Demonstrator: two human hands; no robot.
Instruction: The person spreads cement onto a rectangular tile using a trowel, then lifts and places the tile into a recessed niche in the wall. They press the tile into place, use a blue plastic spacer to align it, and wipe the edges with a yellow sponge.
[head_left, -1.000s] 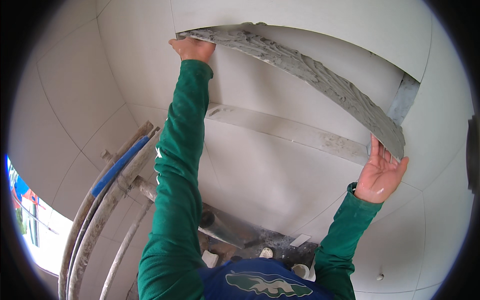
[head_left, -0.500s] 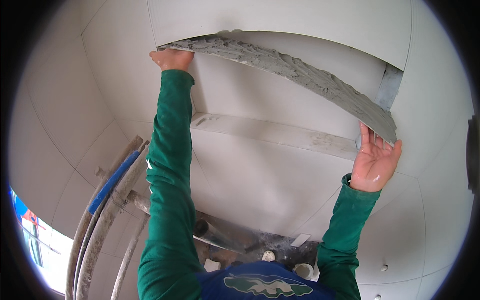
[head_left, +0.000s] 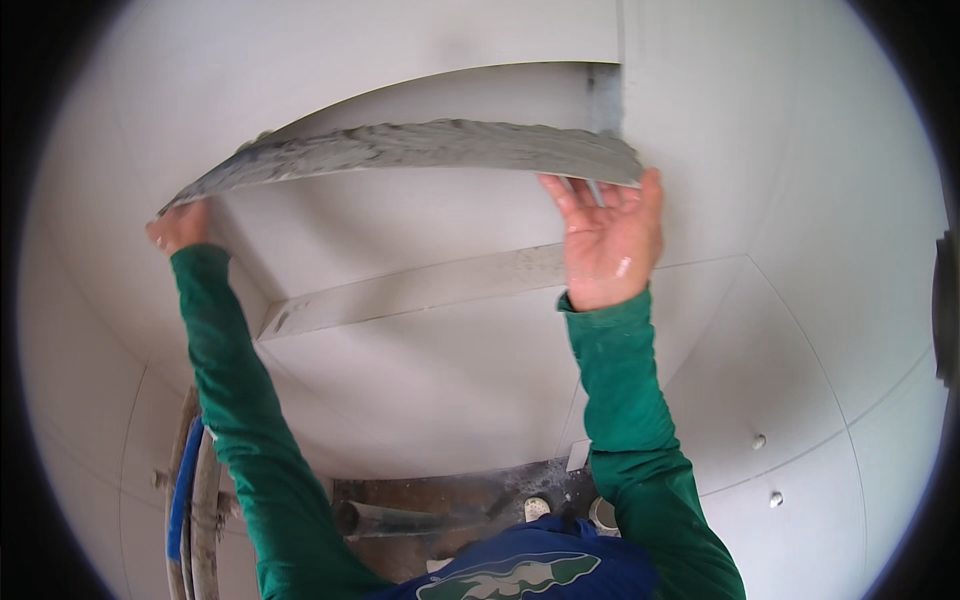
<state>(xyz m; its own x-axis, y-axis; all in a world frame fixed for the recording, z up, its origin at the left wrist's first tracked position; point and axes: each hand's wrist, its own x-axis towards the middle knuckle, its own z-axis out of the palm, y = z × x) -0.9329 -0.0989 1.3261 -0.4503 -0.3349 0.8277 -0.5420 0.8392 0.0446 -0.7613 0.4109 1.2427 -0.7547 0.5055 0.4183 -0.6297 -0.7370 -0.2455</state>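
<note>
A long narrow tile strip (head_left: 420,150) coated with ridged grey mortar spans the front of a rectangular recess (head_left: 505,88) in the white tiled wall. My left hand (head_left: 178,225) holds its left end from below, with the fingers partly hidden by the strip. Under the right end, my right hand (head_left: 612,245) supports it on raised fingertips, palm toward the camera and smeared with a little white residue. Below the strip, a pale ledge (head_left: 400,290) with grey smudges runs along the recess.
Worn scaffold tubes (head_left: 205,500) with blue wrapping stand at lower left. On the dirty floor (head_left: 440,508) below lie a grey pipe (head_left: 400,520), a small white piece (head_left: 577,455) and a pale bucket (head_left: 603,513). Two small knobs (head_left: 776,498) protrude from the right wall.
My view has turned, so the strip looks more level, its left end lower and right end higher in the picture. Both hands still hold it at the recess.
</note>
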